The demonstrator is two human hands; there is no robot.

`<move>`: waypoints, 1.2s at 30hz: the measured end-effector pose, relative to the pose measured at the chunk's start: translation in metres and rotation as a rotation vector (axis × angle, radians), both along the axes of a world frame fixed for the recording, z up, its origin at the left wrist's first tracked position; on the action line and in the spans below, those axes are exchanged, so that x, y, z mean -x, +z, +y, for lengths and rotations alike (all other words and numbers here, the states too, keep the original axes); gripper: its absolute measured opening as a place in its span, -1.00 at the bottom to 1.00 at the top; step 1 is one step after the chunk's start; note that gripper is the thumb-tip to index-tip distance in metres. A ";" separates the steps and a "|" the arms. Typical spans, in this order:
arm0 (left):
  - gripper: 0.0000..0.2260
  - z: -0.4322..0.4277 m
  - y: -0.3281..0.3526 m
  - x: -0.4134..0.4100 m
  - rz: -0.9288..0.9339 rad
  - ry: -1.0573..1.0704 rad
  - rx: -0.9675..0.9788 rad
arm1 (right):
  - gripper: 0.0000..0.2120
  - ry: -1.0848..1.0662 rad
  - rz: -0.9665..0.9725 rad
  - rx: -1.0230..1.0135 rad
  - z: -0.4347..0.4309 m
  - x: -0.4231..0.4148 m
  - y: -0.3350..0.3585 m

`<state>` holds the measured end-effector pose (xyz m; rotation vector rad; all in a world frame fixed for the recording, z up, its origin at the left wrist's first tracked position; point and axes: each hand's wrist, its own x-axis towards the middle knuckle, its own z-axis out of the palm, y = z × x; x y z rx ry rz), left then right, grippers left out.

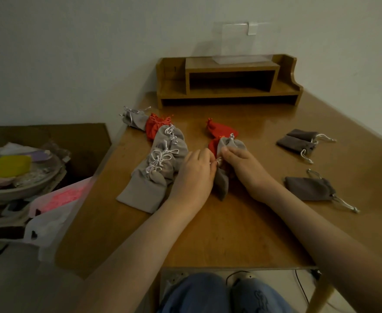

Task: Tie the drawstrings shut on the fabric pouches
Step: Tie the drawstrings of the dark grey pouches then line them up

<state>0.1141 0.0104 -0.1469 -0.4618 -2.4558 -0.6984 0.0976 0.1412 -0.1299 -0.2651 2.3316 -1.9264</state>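
Risk first: both hands are on the same white drawstring point(217, 161) at centre frame. Left hand point(193, 175) and right hand point(245, 169) each have fingers curled in, pinching the cord ends; the fingers hide the actual cross-over. Grey pouch point(221, 182) lies on the bench point(230, 233) between the hands and partly under them. Nothing pins its body, so a hard pull likely drags or lifts it instead of seating the knot. Cord ends look short; if one slips from the pinch, the knot stays loose and the neck reopens. Light grey pouch point(231, 143) and red pouch point(212, 146) sit right against the right hand's fingers, just above, and could get swept or caught in the loop. Tied pile point(163, 159) just left of the left hand has loose loops, so it's a snag hazard. Dark pouches point(298, 140) at right of frame look untied and are well apart.
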 end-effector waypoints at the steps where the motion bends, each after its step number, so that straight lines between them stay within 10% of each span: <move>1: -0.96 0.000 0.000 0.001 0.020 0.005 -0.002 | -0.75 -0.004 -0.019 -0.049 0.001 0.002 -0.001; 23: -0.94 -0.006 -0.003 0.001 0.017 -0.006 -0.050 | -0.88 0.065 0.312 -0.379 0.009 0.001 -0.001; 36: -0.95 -0.006 0.001 0.000 -0.009 -0.016 -0.178 | -0.88 0.058 0.322 -0.230 0.009 -0.004 0.003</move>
